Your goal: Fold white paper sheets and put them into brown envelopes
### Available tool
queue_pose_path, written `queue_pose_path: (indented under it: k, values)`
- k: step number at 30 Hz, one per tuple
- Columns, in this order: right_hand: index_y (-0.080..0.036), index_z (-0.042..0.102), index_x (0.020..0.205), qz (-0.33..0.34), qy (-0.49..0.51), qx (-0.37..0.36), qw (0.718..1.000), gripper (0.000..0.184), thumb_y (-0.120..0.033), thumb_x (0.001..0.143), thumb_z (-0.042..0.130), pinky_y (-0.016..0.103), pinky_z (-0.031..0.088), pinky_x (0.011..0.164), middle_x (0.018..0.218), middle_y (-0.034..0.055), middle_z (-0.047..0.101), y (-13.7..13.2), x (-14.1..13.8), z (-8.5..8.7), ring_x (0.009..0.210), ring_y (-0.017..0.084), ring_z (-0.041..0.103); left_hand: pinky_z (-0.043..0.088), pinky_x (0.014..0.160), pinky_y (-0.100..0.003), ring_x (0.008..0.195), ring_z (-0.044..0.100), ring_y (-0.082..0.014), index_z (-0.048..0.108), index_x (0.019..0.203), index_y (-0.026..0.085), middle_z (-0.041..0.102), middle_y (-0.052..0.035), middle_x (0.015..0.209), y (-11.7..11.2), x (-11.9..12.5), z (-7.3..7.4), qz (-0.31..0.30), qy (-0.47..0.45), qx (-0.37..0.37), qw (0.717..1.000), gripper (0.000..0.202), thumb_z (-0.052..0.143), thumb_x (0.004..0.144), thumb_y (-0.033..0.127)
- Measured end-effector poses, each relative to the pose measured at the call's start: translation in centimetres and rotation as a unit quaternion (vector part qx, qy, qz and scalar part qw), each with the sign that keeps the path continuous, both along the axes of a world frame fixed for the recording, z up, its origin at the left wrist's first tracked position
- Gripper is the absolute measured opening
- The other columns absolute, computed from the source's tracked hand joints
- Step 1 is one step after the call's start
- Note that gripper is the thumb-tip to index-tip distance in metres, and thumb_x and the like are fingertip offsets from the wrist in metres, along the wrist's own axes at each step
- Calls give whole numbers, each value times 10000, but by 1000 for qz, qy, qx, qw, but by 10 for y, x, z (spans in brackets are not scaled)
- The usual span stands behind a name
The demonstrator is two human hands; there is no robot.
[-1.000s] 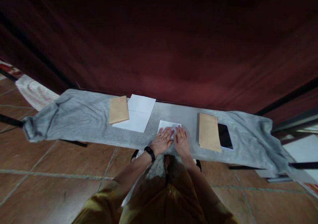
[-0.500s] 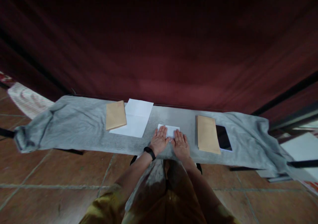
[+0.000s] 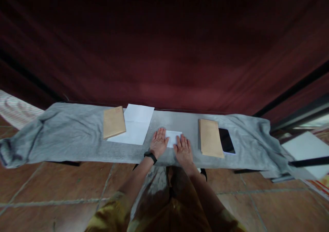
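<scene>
A small folded sheet of white paper [image 3: 172,139] lies flat on the grey cloth, between my two hands. My left hand [image 3: 158,143] rests palm down at its left edge, fingers stretched out and pointing away from me. On the right edge of the paper lies my right hand [image 3: 183,150], also flat with its fingers extended. Both hands cover part of the paper's sides. To the left, a larger creased white sheet [image 3: 136,124] is spread out, with a brown envelope [image 3: 113,123] overlapping its left side. A stack of brown envelopes [image 3: 211,138] sits to the right.
A dark-screened phone [image 3: 226,140] lies just right of the envelope stack. Grey cloth [image 3: 77,132] covers the long narrow bench and bunches at both ends. A dark red curtain-like surface [image 3: 164,64] rises behind it. Tiled floor [image 3: 77,184] shows below.
My left hand has slid left from the top of the folded paper to its left edge. My right hand stays flat at the right side. The whole view has shifted slightly.
</scene>
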State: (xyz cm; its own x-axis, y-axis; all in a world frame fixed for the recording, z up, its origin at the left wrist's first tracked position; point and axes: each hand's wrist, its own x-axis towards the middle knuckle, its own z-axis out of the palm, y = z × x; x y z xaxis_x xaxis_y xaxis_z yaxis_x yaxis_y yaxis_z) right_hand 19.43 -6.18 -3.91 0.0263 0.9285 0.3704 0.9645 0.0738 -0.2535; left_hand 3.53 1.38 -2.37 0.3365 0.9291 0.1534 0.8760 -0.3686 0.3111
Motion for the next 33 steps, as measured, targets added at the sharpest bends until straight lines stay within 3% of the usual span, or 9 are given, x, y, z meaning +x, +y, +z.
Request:
queue_pose_path:
  k: [5, 10, 16, 27, 33]
  values:
    - [-112, 382, 1538, -3, 4, -13, 1000, 550, -309, 1026, 423, 555, 293, 1173, 1592, 209, 349, 0, 0, 1, 1438, 340, 394, 162, 1243, -469, 1530, 225, -258, 312, 1561, 135, 337, -138, 1617, -2, -19, -1, 44, -3, 12, 999, 592, 332, 1012, 355]
    - [-105, 389, 1534, -3, 6, -19, 1000, 554, -296, 1017, 448, 548, 270, 1187, 1590, 216, 343, 0, -1, 2, 1438, 336, 397, 194, 1230, -500, 1519, 248, -297, 319, 1549, 76, 351, -180, 1601, -6, -11, 6, 81, 16, 41, 996, 594, 334, 1011, 328]
    - [-106, 420, 1514, -14, -28, 16, 999, 521, -296, 1030, 428, 536, 309, 1156, 1580, 218, 367, 0, -2, 0, 1431, 331, 403, 156, 1253, -491, 1530, 226, -244, 385, 1538, 231, 363, -34, 1615, -18, 15, 8, -79, 61, 49, 994, 524, 305, 1033, 346]
    - [-107, 438, 1506, -13, -37, -27, 999, 532, -345, 1031, 428, 512, 266, 1171, 1578, 216, 373, 0, 0, 4, 1430, 330, 398, 170, 1238, -514, 1526, 238, -271, 340, 1559, 190, 309, -107, 1632, -21, 1, 8, -67, 106, 25, 992, 615, 350, 1016, 476]
    - [-107, 468, 1480, -4, -9, -78, 997, 495, -301, 1034, 374, 493, 214, 1196, 1564, 153, 428, 17, -4, 19, 1453, 285, 361, 180, 1230, -521, 1529, 223, -281, 341, 1558, 194, 305, -106, 1636, -21, 4, 6, -62, 108, 21, 992, 605, 380, 1007, 441]
